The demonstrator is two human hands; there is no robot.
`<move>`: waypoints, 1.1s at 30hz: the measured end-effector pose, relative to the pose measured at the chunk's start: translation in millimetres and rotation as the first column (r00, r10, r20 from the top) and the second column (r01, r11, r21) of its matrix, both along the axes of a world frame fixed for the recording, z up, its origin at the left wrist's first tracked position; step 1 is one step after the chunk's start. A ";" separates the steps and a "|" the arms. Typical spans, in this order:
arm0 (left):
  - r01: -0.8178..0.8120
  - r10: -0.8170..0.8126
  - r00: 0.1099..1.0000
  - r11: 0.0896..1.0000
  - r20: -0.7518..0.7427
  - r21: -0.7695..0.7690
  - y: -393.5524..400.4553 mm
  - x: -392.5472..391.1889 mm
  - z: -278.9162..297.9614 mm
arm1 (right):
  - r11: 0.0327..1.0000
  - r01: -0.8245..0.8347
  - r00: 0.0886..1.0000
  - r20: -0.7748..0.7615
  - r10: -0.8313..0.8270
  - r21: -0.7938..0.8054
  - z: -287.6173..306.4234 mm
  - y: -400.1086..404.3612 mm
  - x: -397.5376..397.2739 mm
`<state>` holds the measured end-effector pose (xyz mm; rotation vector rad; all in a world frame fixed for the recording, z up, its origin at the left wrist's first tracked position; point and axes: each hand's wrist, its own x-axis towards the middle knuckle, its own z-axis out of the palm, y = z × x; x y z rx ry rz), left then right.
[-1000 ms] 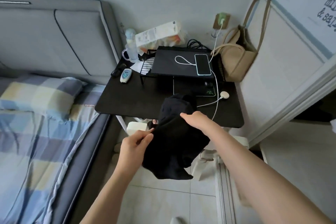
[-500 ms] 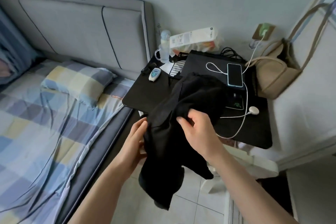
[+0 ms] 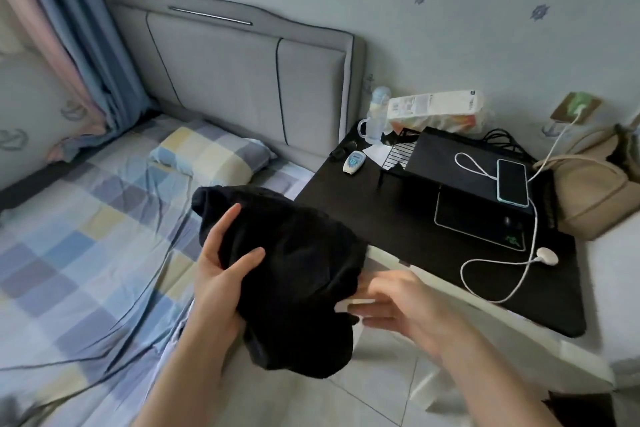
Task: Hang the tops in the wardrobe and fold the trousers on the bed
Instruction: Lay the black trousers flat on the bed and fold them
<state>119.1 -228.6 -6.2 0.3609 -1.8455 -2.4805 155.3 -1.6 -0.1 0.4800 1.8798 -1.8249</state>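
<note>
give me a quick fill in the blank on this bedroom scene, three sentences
1. The left hand grips a bunched garment coloured ____.
2. The phone lies on the black table with a ____ cable plugged into it.
3. The checked pillow lies on the ____.

Missing words: black; white; bed

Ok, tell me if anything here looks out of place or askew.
The black garment is bunched up in both hands over the floor, neither hung nor folded. The left hand grips it; the right hand is blurred at its edge. The bedsheet is rumpled. Nothing looks spilled or damaged.
</note>
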 end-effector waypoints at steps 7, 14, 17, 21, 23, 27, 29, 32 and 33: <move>0.095 -0.283 0.940 0.751 -0.190 -0.654 -90.8 31.9 11.8 | 0.988 0.142 0.990 0.020 -0.142 -0.057 2.8 -73.4 -33.6; 0.030 -0.574 0.816 0.167 -0.072 -0.986 -161.9 71.4 1.5 | 0.912 -0.349 0.877 0.269 0.399 -0.214 4.1 -236.0 -88.8; -0.029 -0.610 0.791 0.039 -0.047 -0.999 -197.2 82.3 -11.0 | 0.892 -0.381 0.856 0.271 0.440 -0.244 -2.0 -288.3 -91.5; -0.082 -0.592 0.806 -0.069 -0.025 -0.994 -238.9 100.2 -31.8 | 0.907 -0.419 0.907 0.023 0.420 -0.032 -7.5 -349.6 -71.3; -0.078 -0.530 0.845 0.018 -0.075 -0.997 -256.8 113.2 -36.7 | 0.917 -0.398 0.911 -0.101 0.399 0.033 -10.7 -371.1 -65.3; -0.064 -0.138 0.964 0.712 -0.229 -0.700 -282.2 144.2 -46.6 | 0.904 -0.316 0.947 -0.155 0.281 -0.288 -1.4 -394.3 -75.1; -0.320 0.266 0.935 0.917 -0.233 -0.238 -289.3 150.9 -54.6 | 0.879 -0.321 0.946 -0.167 0.279 -0.353 9.5 -400.3 -81.6; -0.551 0.552 0.834 0.834 0.025 -0.033 -305.1 143.0 -70.6 | 0.817 -0.412 0.911 -0.212 0.354 -0.404 26.7 -403.7 -88.8; -0.575 0.577 0.811 0.817 0.091 -0.052 -310.5 138.2 -75.6 | 0.796 -0.448 0.893 -0.236 0.383 -0.407 32.5 -402.6 -90.2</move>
